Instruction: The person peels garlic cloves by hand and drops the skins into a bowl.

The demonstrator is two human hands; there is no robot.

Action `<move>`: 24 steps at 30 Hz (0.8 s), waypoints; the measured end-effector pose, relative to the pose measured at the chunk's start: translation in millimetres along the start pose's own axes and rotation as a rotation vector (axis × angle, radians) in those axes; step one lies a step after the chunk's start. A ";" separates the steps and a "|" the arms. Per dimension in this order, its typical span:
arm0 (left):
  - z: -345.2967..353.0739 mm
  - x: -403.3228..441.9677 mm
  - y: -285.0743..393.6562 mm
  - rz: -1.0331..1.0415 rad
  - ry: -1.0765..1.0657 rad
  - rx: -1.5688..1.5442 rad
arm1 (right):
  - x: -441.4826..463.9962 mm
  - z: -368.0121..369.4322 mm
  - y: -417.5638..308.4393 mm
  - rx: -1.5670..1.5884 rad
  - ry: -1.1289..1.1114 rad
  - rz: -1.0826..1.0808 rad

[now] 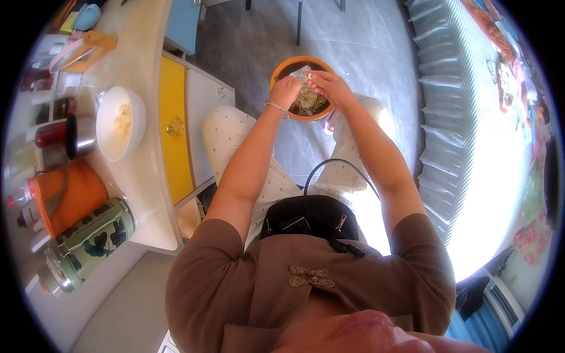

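My left hand (pixel 285 91) and my right hand (pixel 331 88) are close together above a round bin (pixel 310 117) with an orange rim. Pinched in the fingers of my right hand is a small whitish piece (pixel 310 76), too small to tell its kind. The fingers of my left hand are curled closed, and what they hold, if anything, is hidden. Pale, papery scraps (pixel 307 101) and a whitish plastic liner lie in the bin under my hands. A bracelet circles my left wrist.
On the counter (pixel 138 194) to my left stand a white bowl (pixel 136 132) with pale yellow pieces, a camouflage flask (pixel 97 238), an orange bag (pixel 70 191) and a wooden knife block (pixel 97 44). A yellow cabinet door (pixel 175 147) is below. A bed with a pleated skirt (pixel 444 117) stands right.
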State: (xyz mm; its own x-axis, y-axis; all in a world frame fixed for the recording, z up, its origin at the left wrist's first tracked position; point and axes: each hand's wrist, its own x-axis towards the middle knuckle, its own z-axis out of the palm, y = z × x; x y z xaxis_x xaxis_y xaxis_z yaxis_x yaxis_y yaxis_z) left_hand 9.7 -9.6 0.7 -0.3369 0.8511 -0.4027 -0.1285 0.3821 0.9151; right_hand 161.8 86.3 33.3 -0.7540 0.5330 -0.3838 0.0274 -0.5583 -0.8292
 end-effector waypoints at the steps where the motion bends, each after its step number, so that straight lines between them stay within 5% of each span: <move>1: 1.8 1.8 -3.1 0.000 0.000 0.000 | 0.7 -0.2 0.8 -0.006 0.005 0.000; 6: 8.2 3.1 -8.3 0.311 0.216 0.133 | 1.6 0.2 1.4 -0.068 -0.003 -0.034; 24: 1.5 -2.3 8.5 0.167 0.108 0.134 | 6.4 1.0 8.7 -0.425 0.037 -0.144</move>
State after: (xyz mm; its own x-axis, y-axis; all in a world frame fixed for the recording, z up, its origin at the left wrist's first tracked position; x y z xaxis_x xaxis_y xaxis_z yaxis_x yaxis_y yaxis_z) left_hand 10.7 -7.8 9.3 -0.4423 0.8656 -0.2347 0.0600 0.2897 0.9552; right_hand 156.6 84.2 24.0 -0.7462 0.6128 -0.2601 0.1967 -0.1703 -0.9656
